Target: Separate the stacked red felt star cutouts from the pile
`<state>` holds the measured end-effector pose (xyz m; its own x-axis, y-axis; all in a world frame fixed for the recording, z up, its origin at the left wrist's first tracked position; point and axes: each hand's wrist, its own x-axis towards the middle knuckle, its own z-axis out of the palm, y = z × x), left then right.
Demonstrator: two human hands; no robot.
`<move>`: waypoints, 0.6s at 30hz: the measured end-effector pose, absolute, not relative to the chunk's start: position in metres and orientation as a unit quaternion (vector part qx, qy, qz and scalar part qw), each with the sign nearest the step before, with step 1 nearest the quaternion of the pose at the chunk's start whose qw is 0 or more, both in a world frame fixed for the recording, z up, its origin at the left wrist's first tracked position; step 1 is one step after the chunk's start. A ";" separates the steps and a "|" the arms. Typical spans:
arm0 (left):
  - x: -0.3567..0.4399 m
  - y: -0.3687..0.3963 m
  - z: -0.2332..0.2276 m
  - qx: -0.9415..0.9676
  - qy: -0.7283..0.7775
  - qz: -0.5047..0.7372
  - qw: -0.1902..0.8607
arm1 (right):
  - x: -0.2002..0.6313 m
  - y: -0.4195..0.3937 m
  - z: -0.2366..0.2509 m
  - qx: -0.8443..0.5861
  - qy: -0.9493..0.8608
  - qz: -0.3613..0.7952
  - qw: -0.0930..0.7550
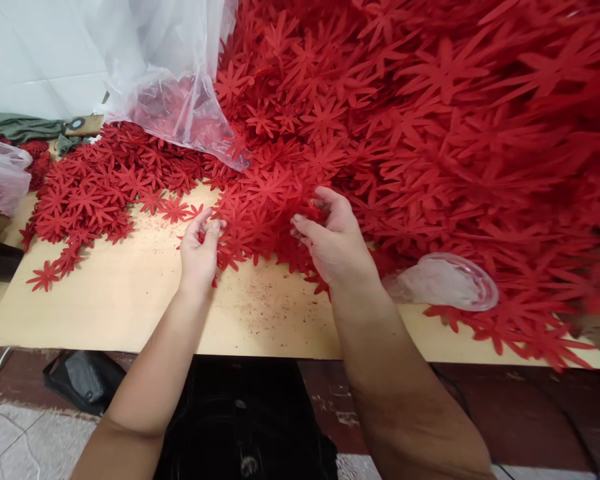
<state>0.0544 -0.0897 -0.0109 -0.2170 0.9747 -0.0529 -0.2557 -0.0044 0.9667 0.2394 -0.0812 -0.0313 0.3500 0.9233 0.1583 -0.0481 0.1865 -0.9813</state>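
Note:
My left hand [200,253] is at the near edge of a heap of red flower-shaped cutouts [275,190], above the board. Its fingers are curled and the thumb lies close to them; whether anything is pinched there is too small to tell. Further right, my right hand [336,240] reaches into the same heap. Its thumb and bent fingers close around a red flower cutout [318,215], partly hidden by the fingers. The cutouts have several narrow petals and lie loosely over one another.
A clear plastic bag [180,113] stands on the heap at the back left. More cutouts [87,193] spread over the left side of the tan board [115,293]. A clear plastic container [445,283] lies right of my right forearm. A black bag [85,380] is below the table edge.

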 end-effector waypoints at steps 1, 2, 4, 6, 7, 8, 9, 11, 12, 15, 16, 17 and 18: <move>0.054 -0.089 -0.010 0.378 0.492 0.613 0.490 | 0.240 -0.082 -0.032 -0.514 -0.417 0.381 0.645; 0.053 -0.088 -0.009 0.393 0.491 0.614 0.476 | 0.239 -0.084 -0.032 -0.511 -0.406 0.390 0.649; 0.055 -0.088 -0.008 0.429 0.486 0.602 0.466 | 0.235 -0.087 -0.028 -0.497 -0.390 0.431 0.644; 0.058 -0.091 -0.006 0.465 0.474 0.576 0.476 | 0.230 -0.092 -0.021 -0.475 -0.389 0.490 0.619; 0.061 -0.093 -0.006 0.481 0.468 0.562 0.483 | 0.227 -0.094 -0.018 -0.465 -0.393 0.516 0.603; 0.063 -0.096 -0.006 0.493 0.464 0.550 0.490 | 0.223 -0.096 -0.014 -0.457 -0.397 0.534 0.590; 0.065 -0.098 -0.005 0.502 0.460 0.538 0.497 | 0.220 -0.097 -0.012 -0.452 -0.400 0.544 0.583; 0.069 -0.102 -0.006 0.511 0.453 0.521 0.512 | 0.213 -0.100 -0.009 -0.449 -0.401 0.547 0.582; 0.070 -0.103 -0.006 0.513 0.447 0.515 0.521 | 0.210 -0.101 -0.009 -0.449 -0.403 0.545 0.582; 0.071 -0.104 -0.006 0.517 0.435 0.517 0.526 | 0.201 -0.104 -0.010 -0.455 -0.419 0.538 0.573; 0.072 -0.103 -0.007 0.514 0.439 0.523 0.519 | 0.198 -0.105 -0.010 -0.456 -0.425 0.536 0.569; 0.072 -0.103 -0.008 0.510 0.447 0.528 0.512 | 0.196 -0.106 -0.010 -0.456 -0.432 0.533 0.568; 0.072 -0.102 -0.009 0.504 0.453 0.531 0.508 | 0.193 -0.107 -0.010 -0.454 -0.438 0.531 0.566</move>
